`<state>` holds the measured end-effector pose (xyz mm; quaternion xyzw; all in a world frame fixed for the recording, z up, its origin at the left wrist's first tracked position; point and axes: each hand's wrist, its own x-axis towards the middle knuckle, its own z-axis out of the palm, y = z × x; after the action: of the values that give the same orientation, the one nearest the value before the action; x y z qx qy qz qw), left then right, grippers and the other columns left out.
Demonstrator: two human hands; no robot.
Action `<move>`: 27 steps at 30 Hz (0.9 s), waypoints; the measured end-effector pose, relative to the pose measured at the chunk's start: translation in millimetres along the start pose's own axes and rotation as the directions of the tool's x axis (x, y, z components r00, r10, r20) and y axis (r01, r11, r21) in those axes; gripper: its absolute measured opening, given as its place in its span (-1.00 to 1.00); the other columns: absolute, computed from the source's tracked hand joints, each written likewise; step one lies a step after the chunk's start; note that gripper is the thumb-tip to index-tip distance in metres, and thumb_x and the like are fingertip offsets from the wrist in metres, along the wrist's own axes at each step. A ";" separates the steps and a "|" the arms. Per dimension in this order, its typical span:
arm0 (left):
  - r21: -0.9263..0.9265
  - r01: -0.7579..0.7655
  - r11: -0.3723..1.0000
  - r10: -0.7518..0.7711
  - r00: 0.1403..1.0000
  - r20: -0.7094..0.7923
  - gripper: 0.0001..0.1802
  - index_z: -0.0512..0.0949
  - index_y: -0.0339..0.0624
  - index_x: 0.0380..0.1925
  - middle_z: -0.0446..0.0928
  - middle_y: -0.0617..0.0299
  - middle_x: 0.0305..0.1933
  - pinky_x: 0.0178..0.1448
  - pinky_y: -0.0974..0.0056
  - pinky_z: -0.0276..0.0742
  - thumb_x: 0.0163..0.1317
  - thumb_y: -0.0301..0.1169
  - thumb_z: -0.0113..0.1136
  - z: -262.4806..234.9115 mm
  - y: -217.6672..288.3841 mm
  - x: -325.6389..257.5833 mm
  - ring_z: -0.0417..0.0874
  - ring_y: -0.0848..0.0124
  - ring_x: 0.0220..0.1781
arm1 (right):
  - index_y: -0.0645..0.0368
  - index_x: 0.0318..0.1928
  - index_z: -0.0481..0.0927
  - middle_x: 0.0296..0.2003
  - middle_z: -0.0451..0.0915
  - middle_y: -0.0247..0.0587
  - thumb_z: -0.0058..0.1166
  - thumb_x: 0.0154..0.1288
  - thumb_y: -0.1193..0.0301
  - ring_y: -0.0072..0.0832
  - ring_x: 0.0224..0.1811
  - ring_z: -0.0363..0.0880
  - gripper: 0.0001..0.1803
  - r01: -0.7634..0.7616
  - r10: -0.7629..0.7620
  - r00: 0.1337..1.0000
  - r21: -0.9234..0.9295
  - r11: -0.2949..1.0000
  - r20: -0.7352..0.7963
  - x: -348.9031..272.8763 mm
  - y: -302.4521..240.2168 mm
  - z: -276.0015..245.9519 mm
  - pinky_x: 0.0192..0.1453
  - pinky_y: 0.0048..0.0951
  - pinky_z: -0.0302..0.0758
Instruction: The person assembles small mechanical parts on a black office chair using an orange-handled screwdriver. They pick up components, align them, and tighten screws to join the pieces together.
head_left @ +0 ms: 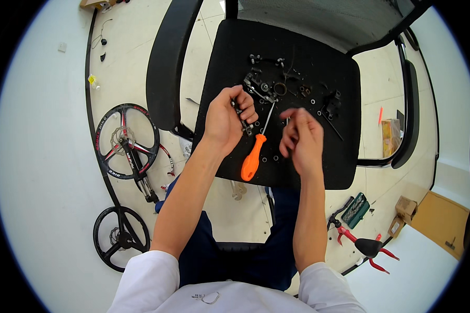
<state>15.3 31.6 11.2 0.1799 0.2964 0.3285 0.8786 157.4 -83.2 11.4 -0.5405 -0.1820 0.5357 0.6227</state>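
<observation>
My left hand [225, 121] is closed around a small dark metal bike part [241, 118] with bolts at its ends, held above the black chair seat [329, 175]. To its right, my right hand [303, 138] has its fingers curled, slightly blurred; something small and pale shows at the fingertips, too small to name. Between the hands lies a screwdriver [253, 159] with an orange handle, its shaft pointing away from me. Beyond it are dark metal linkage parts [261, 88], a brass-coloured ring [280, 88] and several small washers and nuts. A black bracket-like part [331, 103] rests farther right.
Black armrests [167, 68] flank the seat, with a mesh backrest [308, 21] behind. On the floor at left lie two small spoked wheels [121, 240]. At right are a red frame piece with a black saddle [368, 247], a green toolbox [355, 211] and cardboard boxes [406, 207].
</observation>
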 end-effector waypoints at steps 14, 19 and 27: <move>-0.050 0.028 0.998 -0.026 0.999 0.035 -0.47 0.02 0.04 -0.75 -0.07 0.44 -0.72 -0.58 0.36 -0.14 0.45 -0.20 -0.17 2.0 7.4 -0.8 -0.10 0.56 -0.68 | 0.15 -0.43 0.30 -0.65 0.15 -0.56 -0.24 0.56 0.28 -0.78 -0.73 0.05 -0.65 -0.293 0.323 0.906 -0.145 0.945 0.274 -12.2 2.2 32.3 -0.69 -0.64 0.01; -0.041 0.050 0.998 -0.049 0.998 0.028 -0.47 0.01 0.05 -0.75 -0.08 0.45 -0.72 -0.59 0.36 -0.16 0.44 -0.20 -0.15 1.9 7.4 -2.9 -0.12 0.57 -0.69 | 0.16 -0.42 0.32 -0.65 0.17 -0.56 -0.23 0.56 0.29 -0.78 -0.71 0.06 -0.66 -0.284 0.319 0.904 -0.158 0.946 0.286 -12.7 3.6 34.7 -0.67 -0.64 0.03; 0.124 -0.121 0.985 0.123 0.992 -0.010 -0.46 0.01 0.01 -0.74 -0.07 0.43 -0.73 -0.58 0.35 -0.18 0.45 -0.22 -0.15 10.2 -3.6 -8.0 -0.14 0.56 -0.68 | 0.14 -0.43 0.29 -0.66 0.15 -0.54 -0.25 0.56 0.29 -0.77 -0.73 0.04 -0.66 -0.152 0.223 0.954 -0.317 0.936 0.202 -14.1 14.5 36.9 -0.69 -0.63 0.01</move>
<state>18.7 22.2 20.4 0.2488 0.3121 0.3642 0.8414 115.8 -80.0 16.7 -0.5757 -0.2803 0.6196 0.4540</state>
